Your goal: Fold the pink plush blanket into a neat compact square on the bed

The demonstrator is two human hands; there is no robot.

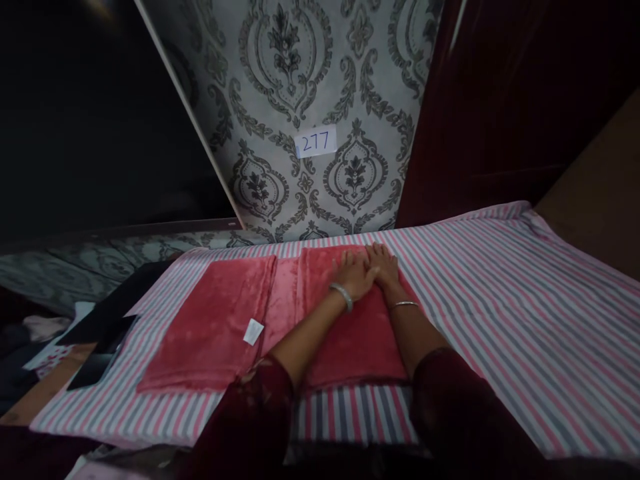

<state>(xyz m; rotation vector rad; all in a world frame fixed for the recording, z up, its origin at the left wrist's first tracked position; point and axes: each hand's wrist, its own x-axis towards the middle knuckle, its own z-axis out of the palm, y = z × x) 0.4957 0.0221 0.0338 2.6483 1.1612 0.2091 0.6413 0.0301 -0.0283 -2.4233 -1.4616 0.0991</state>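
A plush coral-red blanket [210, 317] lies spread on a striped cloth, its left and right sides folded inward so that a paler strip shows between them. Flat on the far part of the right folded section rests my left hand [354, 275], fingers stretched out, a bracelet at the wrist. My right hand [383, 264] lies beside it near the blanket's far right corner, also with fingers extended and a thin bangle on the wrist. The two hands touch or slightly overlap. A white label [253, 331] sticks out at the inner edge of the left section.
The striped cloth [500, 293] covers the surface under the blanket. A large dark screen [100, 120] stands at the back left. Patterned wallpaper with a paper marked 277 [316, 141] is behind, and a dark red panel [480, 113] stands right. A dark flat object [103, 357] lies left.
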